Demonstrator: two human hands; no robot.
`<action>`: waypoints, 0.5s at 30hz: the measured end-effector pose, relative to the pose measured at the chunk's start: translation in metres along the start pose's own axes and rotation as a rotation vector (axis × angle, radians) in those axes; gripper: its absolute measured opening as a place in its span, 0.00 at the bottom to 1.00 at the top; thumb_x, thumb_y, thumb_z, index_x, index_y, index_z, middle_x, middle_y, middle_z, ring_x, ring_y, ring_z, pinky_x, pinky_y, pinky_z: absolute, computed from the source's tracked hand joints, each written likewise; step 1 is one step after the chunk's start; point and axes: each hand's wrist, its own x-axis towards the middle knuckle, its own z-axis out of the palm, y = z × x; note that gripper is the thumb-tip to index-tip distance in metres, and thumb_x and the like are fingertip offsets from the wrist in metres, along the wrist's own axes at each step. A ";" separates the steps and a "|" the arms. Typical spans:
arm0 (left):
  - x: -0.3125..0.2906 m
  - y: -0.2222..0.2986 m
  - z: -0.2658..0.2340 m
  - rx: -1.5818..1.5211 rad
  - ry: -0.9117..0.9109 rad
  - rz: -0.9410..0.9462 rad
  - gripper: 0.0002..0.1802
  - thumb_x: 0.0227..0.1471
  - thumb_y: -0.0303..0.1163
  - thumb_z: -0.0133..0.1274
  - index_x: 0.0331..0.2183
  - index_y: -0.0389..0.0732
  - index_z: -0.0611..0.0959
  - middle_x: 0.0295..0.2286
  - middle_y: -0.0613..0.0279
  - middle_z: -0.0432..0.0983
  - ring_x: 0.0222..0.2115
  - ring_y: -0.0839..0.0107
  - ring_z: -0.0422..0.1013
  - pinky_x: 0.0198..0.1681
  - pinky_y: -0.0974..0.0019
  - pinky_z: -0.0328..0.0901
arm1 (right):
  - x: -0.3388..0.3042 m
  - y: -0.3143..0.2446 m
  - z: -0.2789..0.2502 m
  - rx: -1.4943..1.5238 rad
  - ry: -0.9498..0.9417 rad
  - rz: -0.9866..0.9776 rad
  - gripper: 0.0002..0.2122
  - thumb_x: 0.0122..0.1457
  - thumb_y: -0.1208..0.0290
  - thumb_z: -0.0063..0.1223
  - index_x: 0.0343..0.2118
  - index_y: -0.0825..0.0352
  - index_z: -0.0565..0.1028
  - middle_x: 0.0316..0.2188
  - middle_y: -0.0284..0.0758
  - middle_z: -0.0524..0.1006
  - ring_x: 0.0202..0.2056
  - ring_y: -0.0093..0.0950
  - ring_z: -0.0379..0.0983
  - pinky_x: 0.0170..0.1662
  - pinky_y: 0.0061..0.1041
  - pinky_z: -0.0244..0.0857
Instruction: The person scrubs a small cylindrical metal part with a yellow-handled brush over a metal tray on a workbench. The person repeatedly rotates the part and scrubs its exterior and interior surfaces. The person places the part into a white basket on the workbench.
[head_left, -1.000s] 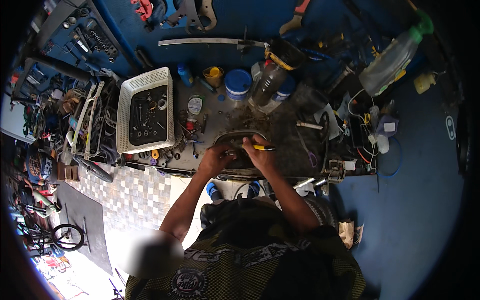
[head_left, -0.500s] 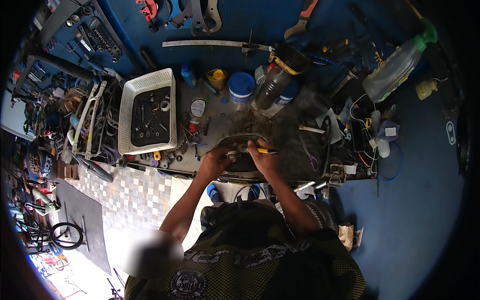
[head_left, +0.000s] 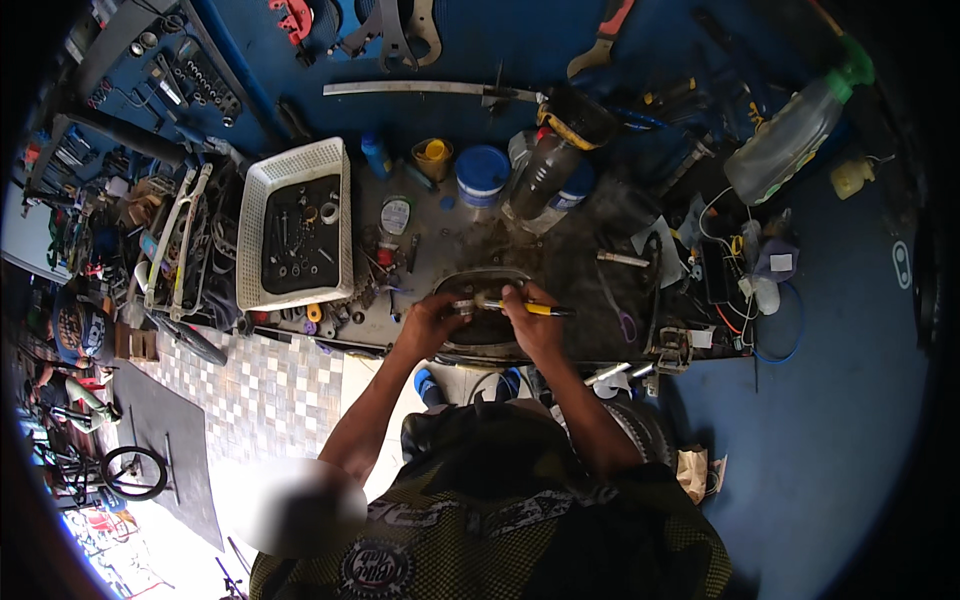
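Above the tray (head_left: pixel 485 333), the left hand (head_left: pixel 428 325) pinches a metal part (head_left: pixel 463 307), probably hard, light and perhaps greasy, best held by its edges; the right hand (head_left: pixel 533 330) pinches a yellow tool (head_left: pixel 543 310), likely stiff and light.

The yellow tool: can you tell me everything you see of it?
The yellow tool is slim and straight, apparently plastic, with a black end pointing right. The right hand grips it over the bench. Its other end points toward a small metal part in the left hand; its tip and any contact are unclear.
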 end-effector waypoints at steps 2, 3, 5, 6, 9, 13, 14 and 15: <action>-0.001 0.000 0.002 0.064 0.003 -0.005 0.21 0.49 0.29 0.71 0.46 0.38 0.86 0.35 0.51 0.84 0.31 0.65 0.79 0.37 0.62 0.73 | 0.003 0.002 0.002 -0.143 -0.038 -0.023 0.19 0.66 0.59 0.61 0.23 0.66 0.70 0.18 0.32 0.75 0.22 0.21 0.70 0.28 0.26 0.64; -0.001 0.000 0.003 0.044 0.003 -0.015 0.21 0.49 0.29 0.71 0.46 0.39 0.86 0.36 0.52 0.84 0.32 0.64 0.80 0.37 0.62 0.73 | 0.003 0.004 0.002 -0.212 -0.079 0.041 0.19 0.66 0.59 0.61 0.24 0.67 0.70 0.19 0.31 0.76 0.23 0.18 0.72 0.29 0.23 0.64; -0.001 0.000 0.002 -0.013 -0.027 -0.067 0.21 0.49 0.27 0.71 0.46 0.39 0.86 0.37 0.52 0.84 0.33 0.63 0.80 0.38 0.62 0.73 | 0.007 0.007 -0.003 -0.314 -0.009 -0.157 0.18 0.62 0.57 0.64 0.25 0.64 0.71 0.18 0.38 0.73 0.19 0.36 0.70 0.26 0.34 0.64; -0.001 0.000 0.002 0.019 -0.047 -0.082 0.22 0.48 0.28 0.71 0.47 0.38 0.85 0.36 0.52 0.84 0.33 0.60 0.80 0.38 0.61 0.73 | 0.004 0.008 -0.009 -0.354 -0.045 -0.111 0.18 0.62 0.57 0.65 0.25 0.65 0.72 0.18 0.38 0.74 0.20 0.38 0.72 0.26 0.35 0.65; 0.000 0.000 -0.001 0.022 0.069 0.215 0.21 0.48 0.28 0.71 0.46 0.37 0.85 0.39 0.52 0.84 0.32 0.61 0.80 0.38 0.60 0.73 | -0.006 0.009 -0.025 -0.391 -0.173 -0.187 0.19 0.59 0.55 0.67 0.28 0.66 0.74 0.21 0.39 0.77 0.26 0.43 0.78 0.29 0.35 0.68; 0.000 0.001 -0.003 0.096 -0.036 -0.007 0.21 0.47 0.30 0.72 0.44 0.36 0.85 0.42 0.49 0.81 0.34 0.58 0.80 0.38 0.58 0.74 | -0.009 0.002 -0.032 -0.472 -0.216 -0.265 0.18 0.59 0.55 0.67 0.28 0.66 0.76 0.22 0.39 0.78 0.27 0.35 0.77 0.31 0.32 0.68; 0.001 0.001 -0.003 0.113 -0.030 0.033 0.21 0.47 0.30 0.72 0.43 0.35 0.85 0.41 0.49 0.81 0.33 0.58 0.80 0.37 0.59 0.74 | -0.008 -0.002 -0.030 -0.460 -0.180 -0.181 0.17 0.60 0.56 0.68 0.29 0.66 0.76 0.22 0.38 0.77 0.26 0.27 0.74 0.30 0.30 0.68; 0.001 0.001 -0.002 0.143 -0.034 0.025 0.21 0.47 0.30 0.72 0.43 0.35 0.85 0.40 0.49 0.81 0.33 0.58 0.80 0.37 0.59 0.74 | -0.005 -0.005 -0.027 -0.480 -0.130 -0.016 0.16 0.61 0.58 0.68 0.29 0.66 0.77 0.21 0.37 0.76 0.25 0.19 0.72 0.30 0.28 0.67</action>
